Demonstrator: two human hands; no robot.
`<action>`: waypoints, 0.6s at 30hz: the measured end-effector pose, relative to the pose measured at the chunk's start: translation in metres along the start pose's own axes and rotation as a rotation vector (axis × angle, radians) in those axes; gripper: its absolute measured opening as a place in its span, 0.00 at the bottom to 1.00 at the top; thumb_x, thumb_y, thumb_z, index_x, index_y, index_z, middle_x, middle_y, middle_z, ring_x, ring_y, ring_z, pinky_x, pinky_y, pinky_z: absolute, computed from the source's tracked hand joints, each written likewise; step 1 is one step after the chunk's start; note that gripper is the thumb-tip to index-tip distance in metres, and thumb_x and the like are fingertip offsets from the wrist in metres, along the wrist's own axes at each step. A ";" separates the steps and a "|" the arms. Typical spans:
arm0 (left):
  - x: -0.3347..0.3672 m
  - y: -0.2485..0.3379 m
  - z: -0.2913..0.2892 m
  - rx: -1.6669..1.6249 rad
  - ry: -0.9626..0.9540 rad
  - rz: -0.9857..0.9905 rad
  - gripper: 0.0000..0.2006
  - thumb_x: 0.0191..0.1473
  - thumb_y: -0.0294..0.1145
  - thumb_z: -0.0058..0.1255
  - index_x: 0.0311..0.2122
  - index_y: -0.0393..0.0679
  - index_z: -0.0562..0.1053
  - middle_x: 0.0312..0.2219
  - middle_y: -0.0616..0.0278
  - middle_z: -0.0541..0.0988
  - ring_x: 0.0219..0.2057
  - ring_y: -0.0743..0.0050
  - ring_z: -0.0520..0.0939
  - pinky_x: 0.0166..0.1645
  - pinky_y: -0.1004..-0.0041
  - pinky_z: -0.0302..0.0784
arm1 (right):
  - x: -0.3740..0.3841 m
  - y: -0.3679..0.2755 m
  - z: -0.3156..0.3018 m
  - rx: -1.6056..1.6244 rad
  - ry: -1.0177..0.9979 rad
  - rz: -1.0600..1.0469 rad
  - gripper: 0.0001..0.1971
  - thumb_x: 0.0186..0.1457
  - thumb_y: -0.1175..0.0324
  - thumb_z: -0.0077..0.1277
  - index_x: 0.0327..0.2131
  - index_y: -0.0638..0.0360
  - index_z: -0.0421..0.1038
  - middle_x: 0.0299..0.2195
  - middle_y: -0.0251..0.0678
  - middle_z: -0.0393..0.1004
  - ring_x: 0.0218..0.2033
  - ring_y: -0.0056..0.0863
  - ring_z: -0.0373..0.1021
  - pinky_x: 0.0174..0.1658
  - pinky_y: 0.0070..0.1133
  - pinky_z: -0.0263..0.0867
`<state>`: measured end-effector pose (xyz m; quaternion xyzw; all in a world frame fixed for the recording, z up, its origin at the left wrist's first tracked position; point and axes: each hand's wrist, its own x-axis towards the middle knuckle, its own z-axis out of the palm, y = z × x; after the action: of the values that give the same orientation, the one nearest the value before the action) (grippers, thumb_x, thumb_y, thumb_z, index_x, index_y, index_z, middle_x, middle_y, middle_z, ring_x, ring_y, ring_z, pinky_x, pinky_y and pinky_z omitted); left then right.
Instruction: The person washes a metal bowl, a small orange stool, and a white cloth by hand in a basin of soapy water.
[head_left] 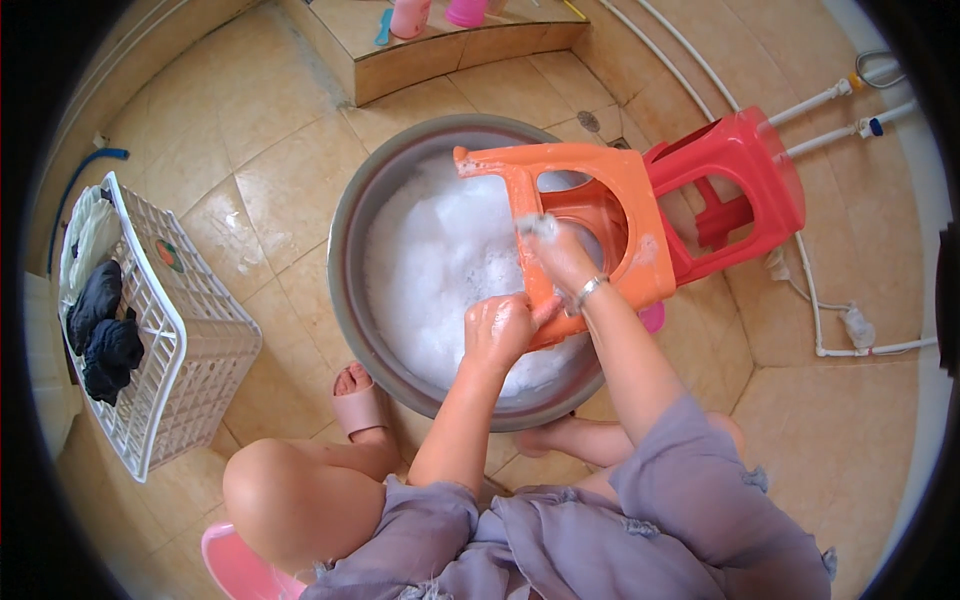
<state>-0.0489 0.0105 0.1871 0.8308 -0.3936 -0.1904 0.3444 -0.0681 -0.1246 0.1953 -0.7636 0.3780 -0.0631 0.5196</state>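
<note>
Orange stool [642, 205] lies over a tub [346, 290] of suds [425, 275] on tan tiles [285, 225]. Left grip [497, 328] holds it; right grip [563, 263] holds something pale [540, 229].

Orange plastic stool with rounded cutouts [642, 195] is super bright, and the red plastic stool [775, 165] is basically tomato. Round grey basin [345, 250], fluffy pure white suds [425, 240]. The tall white plastic basket [216, 328] has a lattice pattern plus an oval green-and-red sticker [168, 256]. Square tan floor tiles [290, 160] look faintly mottled, the chunky slipper [358, 410] is dusty pink, and the loose fabric clothing [560, 540] is soft greyish lavender.
</note>
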 end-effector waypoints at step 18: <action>0.029 0.027 0.026 -0.165 0.026 -0.234 0.20 0.54 0.42 0.25 0.26 0.37 0.65 0.18 0.42 0.72 0.22 0.43 0.73 0.30 0.55 0.67 | 0.017 0.016 -0.025 0.280 0.144 0.048 0.09 0.45 0.73 0.41 0.30 0.66 0.68 0.28 0.37 0.71 0.29 0.22 0.64 0.35 0.20 0.61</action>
<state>-0.0603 -0.0355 0.1874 0.8422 -0.2728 -0.2503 0.3920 -0.0764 -0.1570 0.1876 -0.6679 0.4200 -0.1574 0.5940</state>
